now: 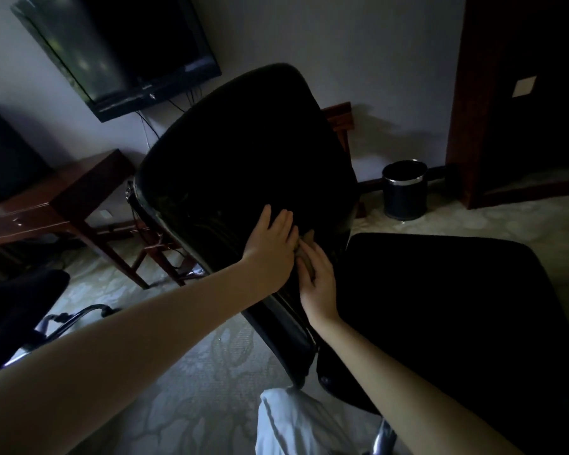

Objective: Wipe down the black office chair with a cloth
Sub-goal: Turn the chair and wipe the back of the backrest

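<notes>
**Two-hand contact low on backrest (pixel 243 152), cloth (pixel 306 239) between the hands**

Black office chair (pixel 309 178) mid-frame, dim light. Backrest tilted, long axis running from top edge at 11 o'clock down to the base at 5 o'clock. Seat (pixel 440 307) off at 4 o'clock of the backrest. Brownish cloth bunched against the lower backrest, mostly covered, with only a scrap showing at 12 o'clock of the fingers on it.

Right hand (pixel 319 287) on the cloth, fingers fairly straight and aimed at 11 o'clock. Looks like pressing rather than clutching; thumb side hidden, so a pinch not ruled out. Left hand (pixel 270 251) flat on the backrest, fingers spread and straight, holding nothing, just beside the cloth at its 9 o'clock and touching the right fingers.

Key relation: cloth already under the right hand, with most of the backrest lying up-axis toward 11 to 12 o'clock. Probably a stroke along that axis next, right hand driving and left hand bracing the shell. Judgement only.

Outward: wooden desk (pixel 63 198) at 9 o'clock, wall TV (pixel 112 50) at 10 o'clock, waste bin (pixel 404 188) at 2 o'clock by the wall. White fabric (pixel 293 421) at 6 o'clock, nature unclear.
</notes>
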Demonstrator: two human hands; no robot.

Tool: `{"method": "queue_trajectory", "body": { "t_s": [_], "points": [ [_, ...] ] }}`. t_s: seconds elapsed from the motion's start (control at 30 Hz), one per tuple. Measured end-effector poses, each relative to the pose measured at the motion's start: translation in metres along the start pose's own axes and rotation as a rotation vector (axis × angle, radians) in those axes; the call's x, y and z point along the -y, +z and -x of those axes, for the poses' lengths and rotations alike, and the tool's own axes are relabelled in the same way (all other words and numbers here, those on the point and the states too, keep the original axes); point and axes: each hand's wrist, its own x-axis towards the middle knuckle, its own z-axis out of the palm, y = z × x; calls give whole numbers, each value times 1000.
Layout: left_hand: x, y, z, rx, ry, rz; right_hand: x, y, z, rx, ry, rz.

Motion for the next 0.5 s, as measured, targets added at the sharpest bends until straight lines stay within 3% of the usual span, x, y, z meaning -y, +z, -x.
{"method": "queue_trajectory", "body": {
  "t_s": [0.33,0.5],
  "points": [
    [-12,20,-31,-44,-6,0,-69,1,2,-124,295,-21],
    [-14,25,-40,-63,2,-9,-54,13,19,-164,266,-29]
  ]
}}
